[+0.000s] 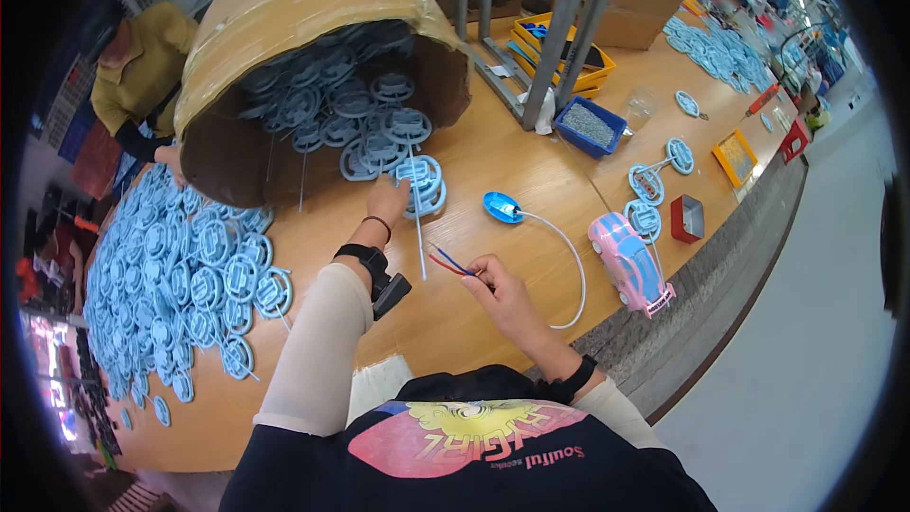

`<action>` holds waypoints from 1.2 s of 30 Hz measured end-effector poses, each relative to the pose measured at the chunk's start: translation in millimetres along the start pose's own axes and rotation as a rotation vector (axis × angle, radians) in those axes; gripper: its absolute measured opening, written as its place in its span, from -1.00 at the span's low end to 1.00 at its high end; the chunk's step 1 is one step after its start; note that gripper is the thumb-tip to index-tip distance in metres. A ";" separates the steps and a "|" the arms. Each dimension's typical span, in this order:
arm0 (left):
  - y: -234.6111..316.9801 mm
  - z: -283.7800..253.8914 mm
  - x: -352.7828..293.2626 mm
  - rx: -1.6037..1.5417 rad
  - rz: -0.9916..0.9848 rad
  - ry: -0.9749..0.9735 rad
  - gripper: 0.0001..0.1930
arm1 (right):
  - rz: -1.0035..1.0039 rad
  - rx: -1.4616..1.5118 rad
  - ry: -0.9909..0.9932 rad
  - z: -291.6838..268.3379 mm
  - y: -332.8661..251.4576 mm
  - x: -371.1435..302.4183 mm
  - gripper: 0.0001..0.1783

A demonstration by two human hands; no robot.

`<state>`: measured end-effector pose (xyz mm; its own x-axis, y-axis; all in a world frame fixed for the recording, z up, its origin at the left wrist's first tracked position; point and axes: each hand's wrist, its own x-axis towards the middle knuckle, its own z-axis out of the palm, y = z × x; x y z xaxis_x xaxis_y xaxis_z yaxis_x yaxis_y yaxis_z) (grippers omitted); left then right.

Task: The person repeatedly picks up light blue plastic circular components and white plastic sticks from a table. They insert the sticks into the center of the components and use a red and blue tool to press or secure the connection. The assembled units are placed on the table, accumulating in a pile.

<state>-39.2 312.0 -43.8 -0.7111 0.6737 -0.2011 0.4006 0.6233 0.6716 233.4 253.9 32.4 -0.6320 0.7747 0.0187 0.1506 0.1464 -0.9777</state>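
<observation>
Counts, near to far: 1 red wire (444, 265), 1 blue wire (453, 261), 1 white cable (582, 283), 1 blue shell (502, 207), 1 pink car (629, 264). Right hand (505, 301): fingers pinched on both wires, above bench (493, 156). Cable loops to shell, on bench. Left hand (387, 199): fingers touching light-blue part (422, 173) at carton (275, 0) mouth; can't tell grip. Metal frame (556, 38) partly blocks yellow trays (590, 80).

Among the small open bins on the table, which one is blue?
The blue bin beside the foot of the metal frame, filled with small grey pieces; the other bins are red or yellow.
</observation>
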 end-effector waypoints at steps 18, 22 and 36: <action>-15.1 -121.7 -131.8 -0.387 0.240 -0.774 -0.68 | -0.006 -0.172 -0.114 12.6 -7.7 13.5 -0.62; 1.7 -135.8 -164.0 -0.033 0.681 -0.645 -0.68 | -0.016 -0.102 -0.324 17.8 -10.3 16.8 -0.70; -6.8 -101.5 -228.0 -0.892 0.252 -0.442 -0.68 | 0.109 0.394 -0.146 8.9 -48.5 6.6 -0.72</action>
<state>61.6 113.9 69.8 -0.3174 0.9425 -0.1048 -0.1946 0.0434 0.9799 215.2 246.4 78.2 -0.7334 0.6737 -0.0910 -0.0616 -0.1992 -0.9780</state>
